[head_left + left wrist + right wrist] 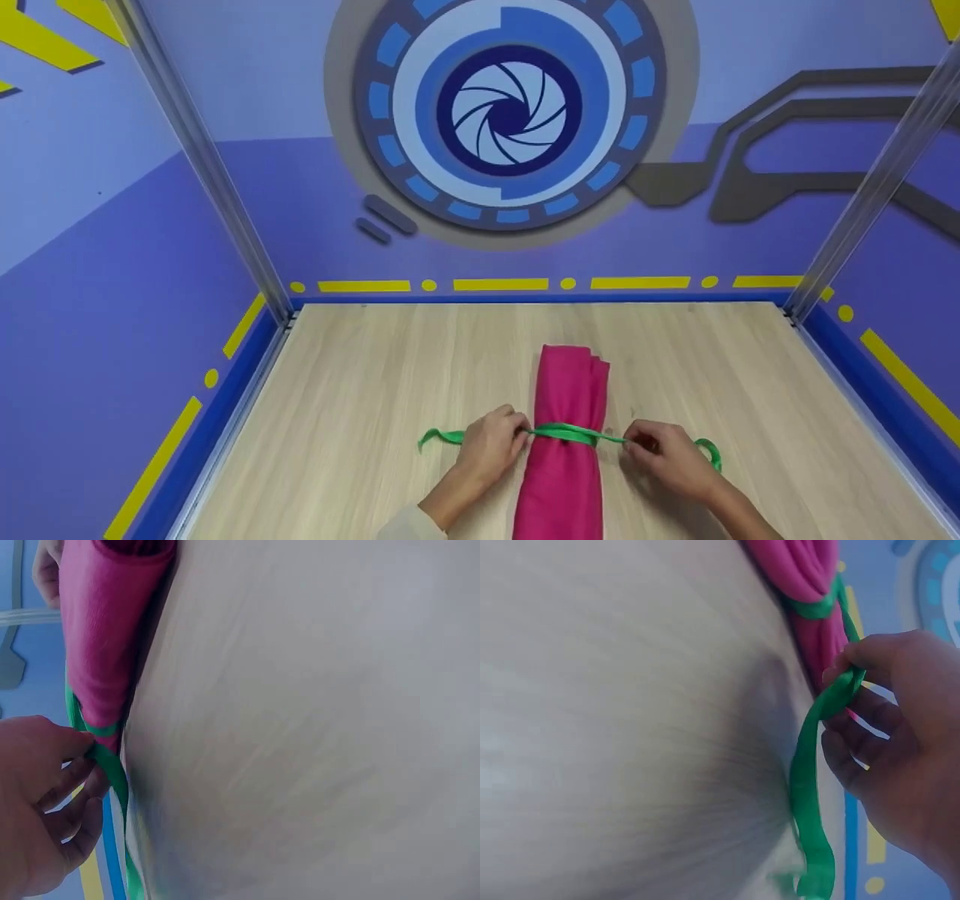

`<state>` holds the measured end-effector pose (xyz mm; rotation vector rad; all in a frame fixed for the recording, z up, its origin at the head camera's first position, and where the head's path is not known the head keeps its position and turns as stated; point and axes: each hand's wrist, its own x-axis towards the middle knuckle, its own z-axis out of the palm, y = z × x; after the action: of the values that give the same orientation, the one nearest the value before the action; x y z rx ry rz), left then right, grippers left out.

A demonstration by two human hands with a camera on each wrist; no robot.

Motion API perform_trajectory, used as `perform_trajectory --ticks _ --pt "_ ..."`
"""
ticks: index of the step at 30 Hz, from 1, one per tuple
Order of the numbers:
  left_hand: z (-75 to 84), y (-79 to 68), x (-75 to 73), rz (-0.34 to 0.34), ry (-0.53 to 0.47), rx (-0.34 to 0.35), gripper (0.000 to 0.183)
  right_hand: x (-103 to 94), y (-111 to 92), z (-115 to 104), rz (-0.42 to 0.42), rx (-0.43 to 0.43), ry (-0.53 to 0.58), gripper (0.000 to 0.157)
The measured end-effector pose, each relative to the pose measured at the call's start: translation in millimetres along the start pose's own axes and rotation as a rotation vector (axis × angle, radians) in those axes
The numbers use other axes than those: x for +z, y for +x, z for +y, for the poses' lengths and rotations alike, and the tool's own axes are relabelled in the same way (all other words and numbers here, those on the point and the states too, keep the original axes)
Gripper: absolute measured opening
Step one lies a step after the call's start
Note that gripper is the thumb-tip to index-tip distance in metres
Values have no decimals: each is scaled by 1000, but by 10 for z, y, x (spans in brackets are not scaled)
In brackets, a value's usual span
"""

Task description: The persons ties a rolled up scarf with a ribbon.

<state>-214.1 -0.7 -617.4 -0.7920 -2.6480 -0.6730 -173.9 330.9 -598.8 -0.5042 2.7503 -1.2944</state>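
A rolled magenta cloth (561, 487) lies lengthwise on the table, cinched near its middle by a green ribbon (566, 433). On the cloth's left side my left hand (491, 442) pinches one ribbon end between thumb and finger, close against the roll. My right hand (670, 452) pinches the other end a short way off to the right, and the ribbon runs taut between there and the cloth. In the right wrist view a loose tail of ribbon (805, 780) hangs below the fingers. The left tail sticks out past my left hand.
The wooden table (360, 375) is bordered by blue printed panels, with a back wall (285, 210) behind it. Metal posts (202, 150) stand at both back corners. A metal rail edges the table's left and right sides.
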Motion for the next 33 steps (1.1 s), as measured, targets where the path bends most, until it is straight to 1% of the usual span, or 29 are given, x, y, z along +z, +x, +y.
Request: perform_trajectory --ticks 4,6,7,9,12,14,17,20,22,25,30,33 --pt "-29 21 -38 82 18 -25 4 -32 -1 -31 17 57 151 15" --pt "-35 38 -56 113 -1 -27 4 -36 16 -39 16 79 254 21" --pt "-36 46 -61 116 -20 -30 4 -35 24 -43 14 93 307 25" --pt "-37 59 -70 100 -77 -44 4 -32 40 -50 15 117 410 31" --pt "-37 65 -75 53 -176 -81 6 -25 67 -59 28 141 513 38" --pt "-39 65 -77 33 -231 -107 7 -20 84 -73 41 152 549 41" --pt "-46 64 -72 31 -338 -132 8 -6 111 -102 66 172 578 41" --pt "-37 76 -62 45 -490 -175 11 10 124 -129 113 195 578 40" --pt "-25 93 -62 54 -606 -219 14 23 126 -140 147 208 567 38" --pt "0 124 -74 57 -821 -304 17 41 120 -146 174 227 559 37" --pt "54 180 -79 33 -1251 -501 26 69 97 -114 158 259 584 35" --pt "81 219 -54 26 -1443 -612 26 92 102 -90 153 258 624 29"
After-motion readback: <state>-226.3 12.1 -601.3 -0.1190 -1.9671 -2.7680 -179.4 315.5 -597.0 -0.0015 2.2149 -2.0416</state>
